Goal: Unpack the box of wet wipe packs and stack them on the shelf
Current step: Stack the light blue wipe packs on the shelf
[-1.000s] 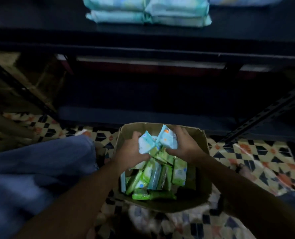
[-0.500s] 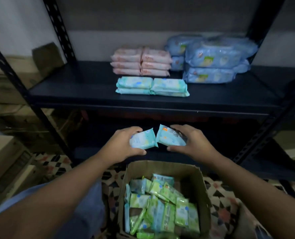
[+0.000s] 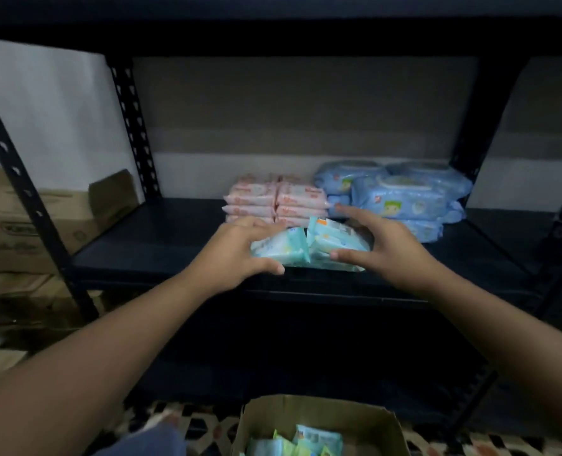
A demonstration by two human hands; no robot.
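Observation:
My left hand grips a teal wet wipe pack, thumb under its front edge and fingers over the top. My right hand holds a second teal pack between thumb and spread fingers. Both packs sit side by side on the low teal stack at the front of the dark shelf. The open cardboard box stands on the floor below, with several green and teal packs inside.
Pink packs are stacked behind my hands, and large blue packs sit at the back right. Black perforated uprights frame the rack. Cardboard cartons stand to the left. The floor is patterned tile.
Both hands lifted one teal pack each out of the box and carried them up and forward onto the teal stack on the shelf. The view tilted up with them.

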